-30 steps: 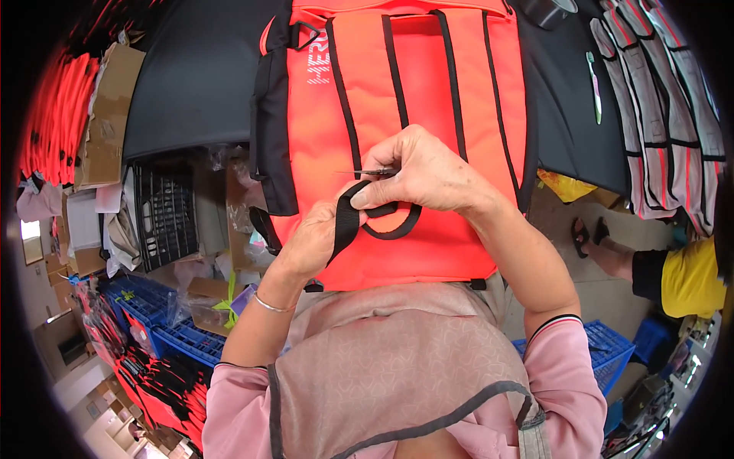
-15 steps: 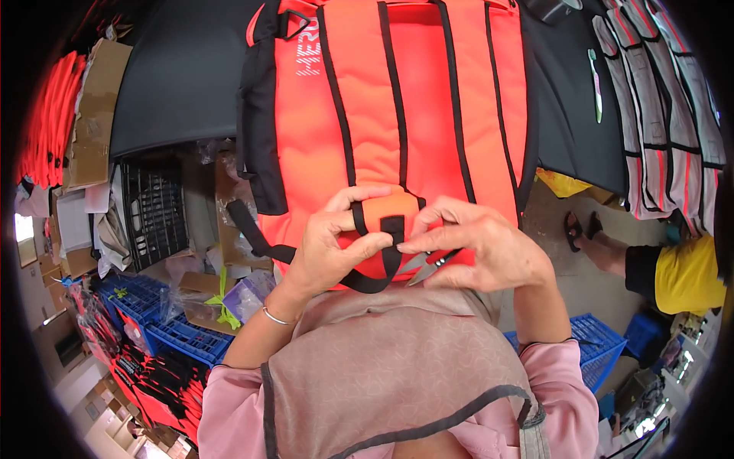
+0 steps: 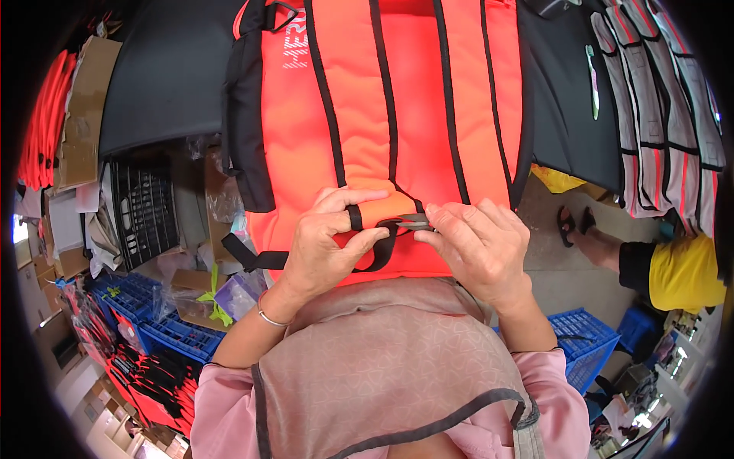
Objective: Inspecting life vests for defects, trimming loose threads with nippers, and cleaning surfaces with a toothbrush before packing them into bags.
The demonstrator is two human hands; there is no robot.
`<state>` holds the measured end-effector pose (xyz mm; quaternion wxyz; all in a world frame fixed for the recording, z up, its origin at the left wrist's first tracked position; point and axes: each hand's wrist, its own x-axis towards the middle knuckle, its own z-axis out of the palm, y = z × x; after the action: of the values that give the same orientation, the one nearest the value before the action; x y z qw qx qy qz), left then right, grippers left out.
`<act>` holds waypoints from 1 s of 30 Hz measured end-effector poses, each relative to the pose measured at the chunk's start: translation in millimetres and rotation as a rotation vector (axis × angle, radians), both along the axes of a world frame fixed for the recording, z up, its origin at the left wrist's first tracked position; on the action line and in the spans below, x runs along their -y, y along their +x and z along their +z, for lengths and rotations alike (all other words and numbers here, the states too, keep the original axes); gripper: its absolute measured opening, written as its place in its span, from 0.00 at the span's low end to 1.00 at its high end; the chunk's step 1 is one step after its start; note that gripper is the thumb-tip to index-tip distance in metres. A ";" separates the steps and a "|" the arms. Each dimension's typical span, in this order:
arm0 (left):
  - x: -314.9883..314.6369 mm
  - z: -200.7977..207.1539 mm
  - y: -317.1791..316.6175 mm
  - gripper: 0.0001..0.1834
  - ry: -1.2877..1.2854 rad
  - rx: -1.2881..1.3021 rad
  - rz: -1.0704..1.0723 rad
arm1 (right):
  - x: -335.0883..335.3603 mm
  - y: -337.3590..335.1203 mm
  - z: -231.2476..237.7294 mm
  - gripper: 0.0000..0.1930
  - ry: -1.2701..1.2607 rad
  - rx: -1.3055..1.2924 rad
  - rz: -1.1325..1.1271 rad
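One orange life vest (image 3: pixel 428 115), two blue crates (image 3: pixel 176 336), two sandals (image 3: pixel 573 222)

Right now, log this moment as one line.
left hand: pinching black webbing strap | right hand: on grey buckle | on: orange padded life vest

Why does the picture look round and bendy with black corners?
Head view: a fisheye lens bends the straight black straps on the orange vest and leaves dark corners. The middle is sharp, both hands, left and right; bright glare shows at the lower right edge.

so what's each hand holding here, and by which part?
Left hand pinches the black strap at the orange vest's lower edge; right hand grips the grey buckle by its end.
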<state>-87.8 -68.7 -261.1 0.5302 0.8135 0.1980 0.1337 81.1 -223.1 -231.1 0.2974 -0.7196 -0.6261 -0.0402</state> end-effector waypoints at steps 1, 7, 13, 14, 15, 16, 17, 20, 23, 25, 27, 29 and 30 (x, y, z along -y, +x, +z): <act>-0.2 0.3 0.0 0.11 0.009 -0.013 -0.001 | -1.4 -0.2 1.1 0.17 0.001 0.071 0.001; -3.1 1.6 3.0 0.10 -0.041 -0.061 0.003 | -5.9 6.2 1.2 0.14 -0.040 0.161 0.024; -5.2 -9.4 5.6 0.12 -0.080 0.015 0.008 | -11.8 18.8 -6.6 0.13 0.003 -0.127 -0.014; -5.4 -9.7 5.6 0.12 -0.083 0.016 0.011 | -12.5 18.2 -5.1 0.13 0.000 -0.127 -0.011; -5.8 -9.5 5.9 0.12 -0.095 -0.001 0.012 | -13.1 17.1 -2.6 0.14 -0.033 -0.124 -0.001; -6.4 -9.3 6.2 0.13 -0.106 -0.019 0.013 | -13.8 16.2 -1.4 0.15 -0.066 -0.121 0.009; -8.1 -8.4 6.7 0.13 -0.109 -0.018 0.013 | -13.8 15.8 -1.4 0.15 -0.068 -0.120 0.009; -13.3 -9.3 6.5 0.16 -0.149 -0.111 -0.047 | -14.1 17.4 -6.4 0.12 -0.159 -0.085 0.033; -14.7 -12.4 4.1 0.19 -0.306 0.003 0.005 | -14.8 20.0 -12.5 0.12 -0.101 -0.247 -0.022; -16.4 -3.2 2.4 0.21 -0.432 -0.069 0.017 | -19.1 13.7 -7.8 0.13 -0.132 -0.939 -0.256; -10.8 0.3 -3.5 0.20 -0.305 -0.110 0.003 | -33.2 10.1 -9.1 0.17 -0.111 -1.045 -0.215; 1.6 8.1 -13.8 0.21 0.083 -0.175 -0.135 | -50.2 4.5 -16.5 0.17 0.015 -0.888 -0.128; 11.9 9.1 -19.5 0.23 0.316 -0.218 -0.176 | -59.1 2.9 -18.1 0.16 -0.001 -0.899 -0.086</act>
<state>-107.3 -80.6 -252.0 0.3811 0.9104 0.1588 0.0276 84.0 -164.0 -249.2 0.5375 -0.6911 -0.4043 0.2646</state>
